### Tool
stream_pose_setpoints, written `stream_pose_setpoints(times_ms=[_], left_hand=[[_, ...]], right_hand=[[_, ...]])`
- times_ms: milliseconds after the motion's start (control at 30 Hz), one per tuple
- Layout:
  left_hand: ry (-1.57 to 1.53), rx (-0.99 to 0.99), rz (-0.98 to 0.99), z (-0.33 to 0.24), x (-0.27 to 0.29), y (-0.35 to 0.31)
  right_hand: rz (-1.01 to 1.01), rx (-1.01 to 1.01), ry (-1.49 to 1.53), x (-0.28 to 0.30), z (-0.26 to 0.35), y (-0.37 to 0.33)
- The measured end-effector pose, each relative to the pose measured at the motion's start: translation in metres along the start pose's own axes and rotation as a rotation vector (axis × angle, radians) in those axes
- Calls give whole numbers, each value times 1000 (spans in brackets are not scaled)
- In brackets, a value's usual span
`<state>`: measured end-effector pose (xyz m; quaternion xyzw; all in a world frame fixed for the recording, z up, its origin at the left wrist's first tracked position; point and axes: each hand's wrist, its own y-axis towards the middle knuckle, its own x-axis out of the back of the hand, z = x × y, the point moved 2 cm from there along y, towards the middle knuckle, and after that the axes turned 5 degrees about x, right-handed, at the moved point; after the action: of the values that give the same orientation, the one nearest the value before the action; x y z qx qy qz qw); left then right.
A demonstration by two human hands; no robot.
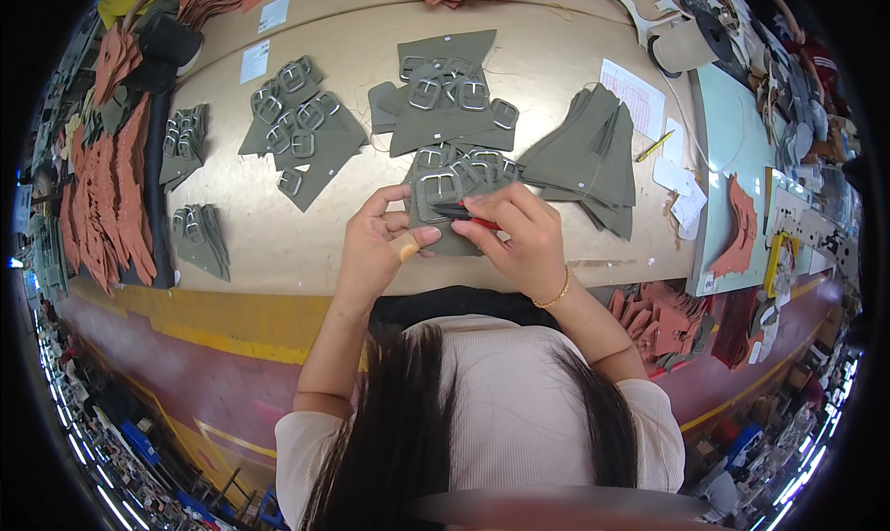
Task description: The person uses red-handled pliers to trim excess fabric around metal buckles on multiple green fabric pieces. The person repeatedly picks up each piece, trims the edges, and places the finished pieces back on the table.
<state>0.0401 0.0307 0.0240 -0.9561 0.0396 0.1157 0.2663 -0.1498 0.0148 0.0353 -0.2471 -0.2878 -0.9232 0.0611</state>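
**Hands at a buckled olive piece on the worktop**

The pale wooden worktop (278, 243) bends with the lens, and its far edge is cut off at the top of the view. Stacks of olive-green fabric pieces fitted with square silver metal buckles (297, 123) lie spread across it, with a fan of plain olive-green fabric pieces (593, 160) to the right. Rust-orange cut leather pieces (111, 206) crowd the left rim, too warped to count.

The olive-green fabric piece with a square silver buckle (436, 197) sits near the front edge, between both hands, its lower part hidden under them. The left hand (375, 243) rests on it, thumb and bandaged forefinger pinching its edge. The right hand (524, 239), a thin gold bracelet (554, 295) on its wrist, has its fingers closed around a small red-handled cutting tool (468, 216); the tip lies against the buckle, though the blades are too small to make out.
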Motion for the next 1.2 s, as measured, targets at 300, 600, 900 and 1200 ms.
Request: stream_pose_setpoints(times_ms=[300,600,900,1200], left_hand=[[-13,-62,12,-12,-9,-5],[68,-63,1,-11,-9,-5],[22,-63,35,-13,-13,-5],[-16,-57,42,-14,-17,-4]], right_hand=[[-37,62,-75,12,10,8],[-27,92,-81,14,9,8],[-115,28,18,6,7,0],[-155,18,56,5,4,-3]])
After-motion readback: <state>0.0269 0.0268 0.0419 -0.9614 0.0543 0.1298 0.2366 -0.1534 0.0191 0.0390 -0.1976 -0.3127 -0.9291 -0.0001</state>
